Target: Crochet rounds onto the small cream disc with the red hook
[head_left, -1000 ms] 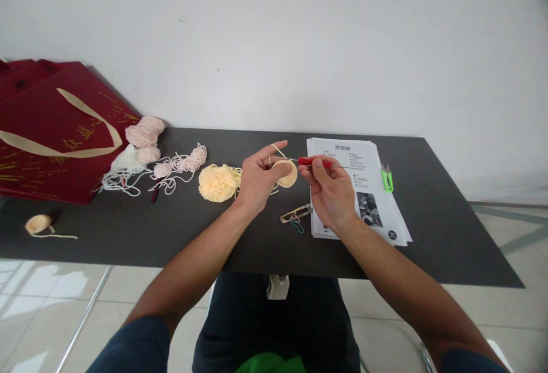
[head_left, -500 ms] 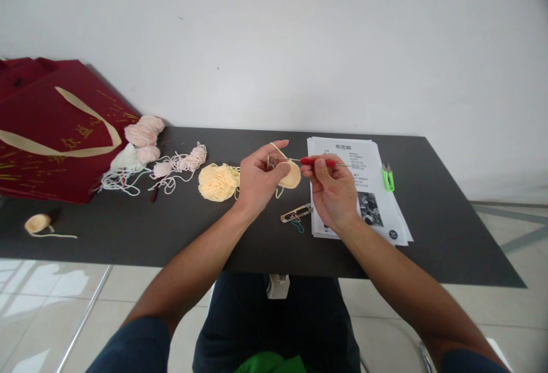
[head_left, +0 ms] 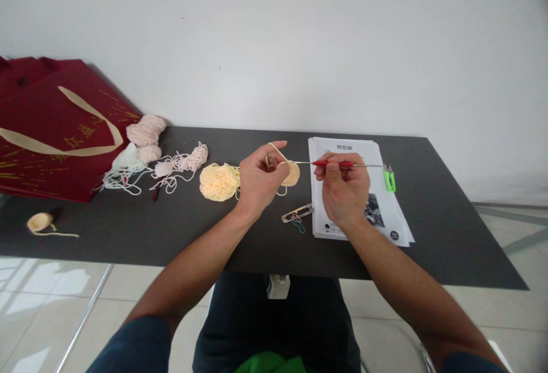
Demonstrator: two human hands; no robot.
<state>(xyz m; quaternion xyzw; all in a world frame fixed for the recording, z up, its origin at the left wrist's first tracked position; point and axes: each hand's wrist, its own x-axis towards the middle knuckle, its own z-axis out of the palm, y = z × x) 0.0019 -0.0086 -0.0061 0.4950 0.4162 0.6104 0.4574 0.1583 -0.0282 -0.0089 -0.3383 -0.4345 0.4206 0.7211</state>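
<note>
My left hand (head_left: 263, 172) is closed on a small round piece of pale yellow crochet work (head_left: 291, 174), pinching its edge. A strand of the yarn runs over the raised index finger. My right hand (head_left: 343, 187) grips the red handle of a crochet hook (head_left: 334, 163). The hook's metal shaft points left and its tip meets the top edge of the crochet piece. Its other end sticks out to the right above the papers. A ball of pale yellow yarn (head_left: 219, 182) lies just left of my left hand.
Printed sheets (head_left: 387, 213) lie under my right hand, with green thread snips (head_left: 389, 179) at their right edge. Metal snips (head_left: 296, 213) and stitch markers (head_left: 298, 225) lie nearer me. Leftward are pink yarn (head_left: 194, 158), white yarn (head_left: 128, 161), a red bag (head_left: 55, 128) and a cream crocheted piece (head_left: 40, 222).
My right hand has moved right with the crochet hook, so more of the shaft shows between handle and crochet piece. My left hand has stayed nearly in place.
</note>
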